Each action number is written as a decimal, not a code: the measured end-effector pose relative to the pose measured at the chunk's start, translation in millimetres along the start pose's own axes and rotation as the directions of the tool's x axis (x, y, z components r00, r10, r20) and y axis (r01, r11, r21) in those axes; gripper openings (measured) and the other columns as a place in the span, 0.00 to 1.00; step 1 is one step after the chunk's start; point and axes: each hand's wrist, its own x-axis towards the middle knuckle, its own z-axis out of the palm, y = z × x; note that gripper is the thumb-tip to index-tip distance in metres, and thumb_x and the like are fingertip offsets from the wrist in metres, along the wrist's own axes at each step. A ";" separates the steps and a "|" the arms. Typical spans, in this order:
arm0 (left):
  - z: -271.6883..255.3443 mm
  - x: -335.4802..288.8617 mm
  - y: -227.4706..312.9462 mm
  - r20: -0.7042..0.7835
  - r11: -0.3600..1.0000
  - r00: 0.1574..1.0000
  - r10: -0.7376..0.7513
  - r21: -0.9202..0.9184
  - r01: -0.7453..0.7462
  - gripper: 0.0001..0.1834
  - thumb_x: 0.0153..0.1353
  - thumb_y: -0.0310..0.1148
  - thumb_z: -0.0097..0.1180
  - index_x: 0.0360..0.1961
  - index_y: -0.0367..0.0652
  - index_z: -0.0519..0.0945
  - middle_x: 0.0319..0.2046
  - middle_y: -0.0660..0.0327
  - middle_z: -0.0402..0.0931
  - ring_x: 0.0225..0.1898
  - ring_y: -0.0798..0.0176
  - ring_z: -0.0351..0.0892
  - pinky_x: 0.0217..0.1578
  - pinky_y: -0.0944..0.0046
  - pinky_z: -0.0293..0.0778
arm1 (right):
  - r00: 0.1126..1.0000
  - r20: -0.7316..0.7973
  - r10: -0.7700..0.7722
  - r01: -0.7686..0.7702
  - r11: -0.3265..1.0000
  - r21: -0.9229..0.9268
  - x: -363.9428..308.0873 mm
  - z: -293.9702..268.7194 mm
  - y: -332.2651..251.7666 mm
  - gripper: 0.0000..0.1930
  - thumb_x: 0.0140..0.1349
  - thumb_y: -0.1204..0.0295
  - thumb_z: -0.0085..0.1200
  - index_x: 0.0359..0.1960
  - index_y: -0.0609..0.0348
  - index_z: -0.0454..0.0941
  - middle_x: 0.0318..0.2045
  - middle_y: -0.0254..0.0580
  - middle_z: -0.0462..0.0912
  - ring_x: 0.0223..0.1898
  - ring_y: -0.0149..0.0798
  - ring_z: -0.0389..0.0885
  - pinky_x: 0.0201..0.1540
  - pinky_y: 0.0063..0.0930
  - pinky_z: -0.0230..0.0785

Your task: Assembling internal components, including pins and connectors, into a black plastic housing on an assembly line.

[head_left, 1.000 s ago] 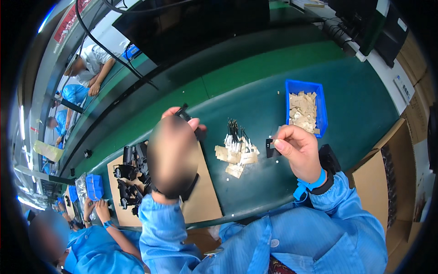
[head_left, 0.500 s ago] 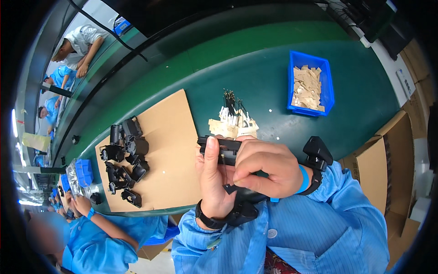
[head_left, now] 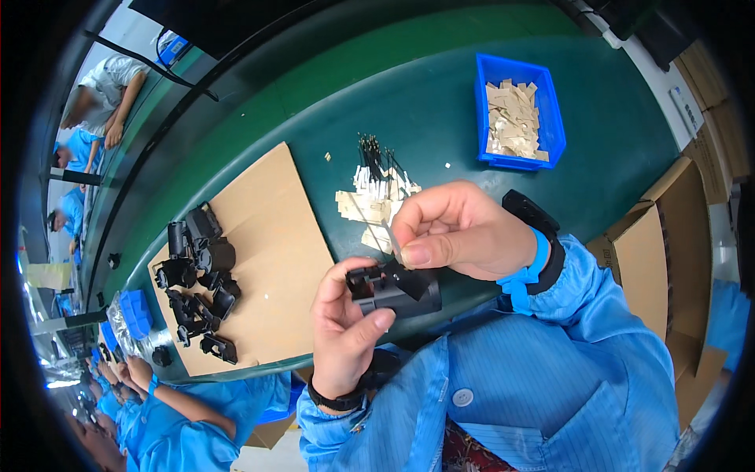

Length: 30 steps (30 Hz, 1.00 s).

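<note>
My left hand (head_left: 340,334) is wrapped round a black plastic housing (head_left: 405,297), thumb along its near side. Just above it, my right hand (head_left: 472,232) pinches a thin cable with a small flat black piece (head_left: 414,281) at its lower end, by the housing's upper side. Whether that black piece touches the housing, I cannot tell. Part of the cable is hidden by my fingers. Beyond my hands, a bundle of thin black cables (head_left: 376,161) with white sleeves and tan paper tabs (head_left: 358,206) lies on the green table.
On the left, a cardboard sheet (head_left: 283,267) bears several black plastic housings (head_left: 216,256). A blue bin (head_left: 515,162) of tan paper pieces (head_left: 513,122) stands at the far right. An open cardboard box (head_left: 641,259) is beside the table. A co-worker's arm (head_left: 185,399) is at lower left.
The housing has been turned in my left hand and now sits lower. My right hand has drawn back from it and risen, now pinching the cable above it. The whole view has shifted slightly.
</note>
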 end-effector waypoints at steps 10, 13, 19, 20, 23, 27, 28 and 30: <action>6.2 -13.1 -2.2 -0.178 0.959 0.963 0.201 0.234 -0.157 0.34 0.49 0.17 0.59 0.57 0.39 0.58 0.37 0.60 0.62 0.34 0.70 0.70 0.27 0.76 0.73 | 0.976 -0.185 -0.113 0.049 0.946 -0.321 1.1 12.5 8.2 0.05 0.56 0.76 0.56 0.30 0.64 0.74 0.27 0.34 0.76 0.31 0.24 0.71 0.34 0.17 0.63; 6.9 -7.7 -5.4 -0.230 0.976 0.950 0.209 0.111 -0.188 0.34 0.48 0.18 0.59 0.56 0.40 0.59 0.38 0.61 0.62 0.36 0.69 0.71 0.25 0.74 0.72 | 0.936 -0.087 -0.340 0.166 0.649 -0.743 -2.0 16.1 11.0 0.04 0.53 0.75 0.58 0.28 0.61 0.75 0.25 0.35 0.76 0.29 0.27 0.72 0.34 0.21 0.61; 5.8 -3.9 -7.3 -0.186 0.987 0.969 0.160 0.022 -0.158 0.36 0.44 0.16 0.49 0.58 0.40 0.55 0.43 0.61 0.61 0.40 0.67 0.71 0.26 0.73 0.72 | 0.883 0.085 -0.461 0.262 0.334 -0.906 -3.4 20.3 21.0 0.04 0.48 0.74 0.60 0.25 0.55 0.76 0.22 0.30 0.76 0.27 0.33 0.68 0.37 0.27 0.55; 5.3 -3.7 -7.2 -0.188 0.988 0.970 0.157 0.023 -0.156 0.36 0.44 0.16 0.49 0.58 0.40 0.55 0.43 0.61 0.61 0.40 0.67 0.71 0.26 0.73 0.72 | 0.884 0.083 -0.461 0.260 0.337 -0.905 -3.6 21.0 21.8 0.04 0.48 0.74 0.60 0.25 0.55 0.76 0.22 0.30 0.76 0.27 0.33 0.68 0.37 0.27 0.55; 4.3 -3.4 -7.1 -0.201 0.992 0.972 0.124 0.005 -0.126 0.37 0.41 0.17 0.44 0.58 0.39 0.55 0.44 0.61 0.62 0.40 0.67 0.71 0.26 0.73 0.71 | 0.901 0.057 -0.430 0.210 0.317 -0.925 -4.2 23.5 23.5 0.02 0.49 0.73 0.55 0.24 0.51 0.75 0.23 0.29 0.74 0.31 0.36 0.67 0.39 0.29 0.52; 7.2 -3.0 -6.1 -0.200 0.992 0.975 0.097 -0.058 -0.110 0.38 0.40 0.17 0.44 0.59 0.38 0.54 0.46 0.62 0.63 0.39 0.67 0.71 0.25 0.72 0.68 | 0.900 0.064 -0.432 0.188 0.252 -0.949 -4.4 23.7 23.4 0.03 0.46 0.73 0.57 0.23 0.51 0.75 0.21 0.27 0.73 0.29 0.34 0.65 0.37 0.28 0.52; 8.2 -2.9 -5.8 -0.220 0.992 0.971 0.088 -0.067 -0.105 0.38 0.39 0.17 0.44 0.59 0.37 0.54 0.46 0.62 0.63 0.39 0.67 0.71 0.25 0.72 0.68 | 0.904 0.070 -0.421 0.183 0.235 -0.955 -4.5 23.2 23.0 0.04 0.46 0.72 0.59 0.24 0.51 0.76 0.20 0.26 0.74 0.28 0.32 0.65 0.37 0.27 0.52; 5.9 -2.3 -6.8 -0.198 0.991 0.976 0.093 -0.075 -0.110 0.39 0.39 0.17 0.44 0.59 0.37 0.54 0.46 0.62 0.63 0.39 0.67 0.71 0.26 0.72 0.68 | 0.907 0.062 -0.416 0.177 0.243 -0.954 -4.7 23.3 23.2 0.04 0.46 0.72 0.59 0.24 0.51 0.76 0.20 0.26 0.74 0.28 0.32 0.65 0.37 0.27 0.52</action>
